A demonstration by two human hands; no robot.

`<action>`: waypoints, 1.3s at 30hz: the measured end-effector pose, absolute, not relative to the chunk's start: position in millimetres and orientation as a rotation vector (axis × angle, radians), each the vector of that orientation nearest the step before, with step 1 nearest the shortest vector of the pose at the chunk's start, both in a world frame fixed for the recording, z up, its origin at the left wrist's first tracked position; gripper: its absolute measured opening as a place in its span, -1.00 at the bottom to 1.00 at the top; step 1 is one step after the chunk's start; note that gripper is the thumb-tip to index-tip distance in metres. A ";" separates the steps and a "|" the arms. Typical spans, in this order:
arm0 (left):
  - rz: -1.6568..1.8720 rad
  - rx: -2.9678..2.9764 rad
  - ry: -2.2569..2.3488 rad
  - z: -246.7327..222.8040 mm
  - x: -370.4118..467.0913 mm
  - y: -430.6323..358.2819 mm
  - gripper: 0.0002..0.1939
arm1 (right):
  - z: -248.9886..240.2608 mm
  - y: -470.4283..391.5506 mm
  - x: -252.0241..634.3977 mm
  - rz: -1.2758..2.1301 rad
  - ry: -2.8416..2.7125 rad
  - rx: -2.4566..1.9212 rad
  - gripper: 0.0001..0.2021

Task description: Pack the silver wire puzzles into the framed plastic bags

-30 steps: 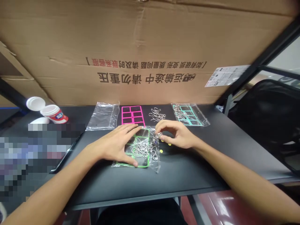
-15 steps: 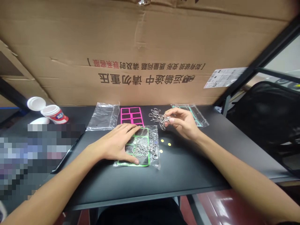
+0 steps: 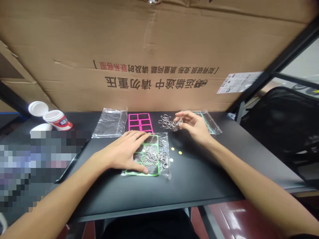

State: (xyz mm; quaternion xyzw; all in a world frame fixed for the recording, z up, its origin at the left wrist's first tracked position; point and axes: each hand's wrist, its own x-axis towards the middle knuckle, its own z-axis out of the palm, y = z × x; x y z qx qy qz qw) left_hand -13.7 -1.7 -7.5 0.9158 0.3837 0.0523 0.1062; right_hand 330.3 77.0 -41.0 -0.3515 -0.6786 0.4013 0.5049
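Observation:
My left hand (image 3: 124,151) lies spread flat on a clear plastic bag (image 3: 164,141). Through the bag show a green grid frame (image 3: 154,173) and a cluster of looped metal wire pieces (image 3: 151,156). Beyond it, my right hand (image 3: 193,126) has its thumb and fingers curled round some metal wire rings (image 3: 178,124). These touch or overlap a loose pile of similar metal loops (image 3: 165,122) on the black table (image 3: 189,186). Three small yellowish discs (image 3: 180,152) rest between the two hands. A pink grid frame (image 3: 140,125) lies behind my left fingertips.
An unfilled-looking clear bag (image 3: 109,122) lies back left, a bag with a teal frame (image 3: 209,124) back right. A red and white tub (image 3: 59,120) with an open lid stands far left. A cardboard wall (image 3: 154,43) closes off the back; a black chair (image 3: 279,132) is at right.
My right hand has lowered the metal rings slightly to the pile, and they no longer dangle below its fingers. My left hand stays on the bag.

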 end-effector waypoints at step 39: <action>0.084 2.721 1.196 -5.8 -10.4 -4.2 0.29 | -33.1 69.9 340.9 0.316 -2.520 -1.147 -0.64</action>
